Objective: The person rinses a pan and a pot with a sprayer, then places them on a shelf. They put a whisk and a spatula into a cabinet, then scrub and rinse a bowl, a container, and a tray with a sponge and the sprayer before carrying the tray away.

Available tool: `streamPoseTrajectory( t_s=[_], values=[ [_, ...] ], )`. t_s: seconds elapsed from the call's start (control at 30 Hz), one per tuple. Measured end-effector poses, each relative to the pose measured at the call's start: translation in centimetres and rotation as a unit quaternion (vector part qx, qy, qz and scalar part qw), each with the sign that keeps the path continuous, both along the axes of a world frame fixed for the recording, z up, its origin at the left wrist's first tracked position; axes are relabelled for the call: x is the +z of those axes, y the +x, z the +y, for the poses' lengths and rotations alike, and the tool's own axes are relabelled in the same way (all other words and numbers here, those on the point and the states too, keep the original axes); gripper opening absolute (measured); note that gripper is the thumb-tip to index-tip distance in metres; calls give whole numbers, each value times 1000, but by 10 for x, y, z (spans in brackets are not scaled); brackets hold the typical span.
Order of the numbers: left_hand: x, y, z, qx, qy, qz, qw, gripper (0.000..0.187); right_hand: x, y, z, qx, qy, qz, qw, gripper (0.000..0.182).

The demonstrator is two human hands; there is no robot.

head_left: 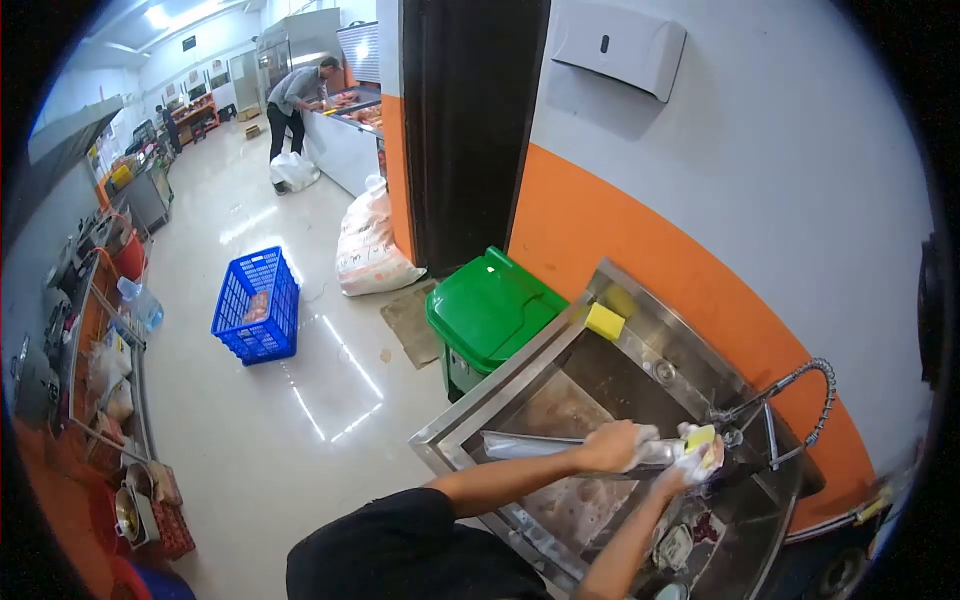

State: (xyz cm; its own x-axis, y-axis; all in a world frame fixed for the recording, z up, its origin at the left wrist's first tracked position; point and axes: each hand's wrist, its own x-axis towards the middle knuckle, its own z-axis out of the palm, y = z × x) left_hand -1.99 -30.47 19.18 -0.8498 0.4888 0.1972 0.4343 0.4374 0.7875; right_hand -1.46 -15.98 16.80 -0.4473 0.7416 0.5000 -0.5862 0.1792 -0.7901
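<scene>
My left hand [612, 447] is closed around a long, shiny metal piece [530, 445] held over the sink [440, 435]. Its exact kind is not clear. Soap suds cover the fingers of both hands. At the other end of the metal piece, my right hand [690, 468] is closed on a yellow sponge [701, 438], which is pressed near that end. A spring-hose faucet [825, 390] stands just beyond my right hand. Some wet items [675, 548], hard to make out, lie in the sink below.
Another yellow sponge [605, 321] sits on the sink's back corner. A green lidded bin [490, 305] stands against the sink's left end. On the floor are a blue crate [256, 305] and a full white sack [372, 245]. Another person [295, 105] bends over a counter far back.
</scene>
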Motion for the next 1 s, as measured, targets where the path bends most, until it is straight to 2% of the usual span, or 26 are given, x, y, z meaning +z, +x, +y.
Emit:
streamPoseTrajectory(
  t_s=[0.03,0.1,0.13,0.17,0.27,0.37,0.4,0.43,0.5,0.57,0.63,0.7,0.77,0.8,0.83,0.9,0.93,0.97,1.0],
  values=[
    [1,2,7,4,48,6,999,24,3,8,-19,2,4,-4,1000,33],
    [11,11,16,48,78,25,995,23,5,19,-38,-95,213,38,972,28],
    [17,16,17,92,103,48,989,24,-31,15,-18,-121,287,28,950,29],
    [24,19,14,95,105,47,989,24,-42,6,1,-117,289,28,950,29],
    [37,29,0,130,219,82,963,32,-62,-21,58,-86,240,-48,966,30],
    [31,32,-11,109,222,105,963,31,-56,-29,96,-68,192,-122,971,30],
    [30,34,-17,112,236,80,962,29,-50,-32,96,78,-31,-83,993,32],
    [25,35,-23,108,235,75,963,29,-32,-32,87,214,-255,-40,942,33],
    [11,28,-35,112,342,59,931,29,-9,-35,92,227,-285,-66,929,37],
    [15,20,-59,65,204,-46,976,31,21,-37,88,148,-154,-168,962,30],
    [23,9,-77,-66,96,42,992,28,12,-56,99,205,-57,-106,971,26],
    [24,4,-63,-156,9,73,985,18,15,-63,82,187,180,-54,964,26],
    [26,15,-36,-97,149,0,984,18,69,-25,24,86,293,-72,949,28],
    [26,17,-25,-68,174,45,981,17,78,-16,3,116,149,-64,980,27],
    [27,16,-17,-43,198,90,975,17,58,-29,5,96,176,102,974,24],
    [1,18,-13,-26,321,-27,946,21,29,-34,31,46,240,87,966,23],
    [-12,21,-15,-19,381,-88,920,23,-3,-42,49,30,224,43,973,24],
    [-10,27,-14,-28,402,-129,906,23,-34,-50,64,19,204,1,979,26],
    [-8,33,-12,-35,422,-169,890,23,-50,-46,73,-32,245,-35,968,23]
  ],
)
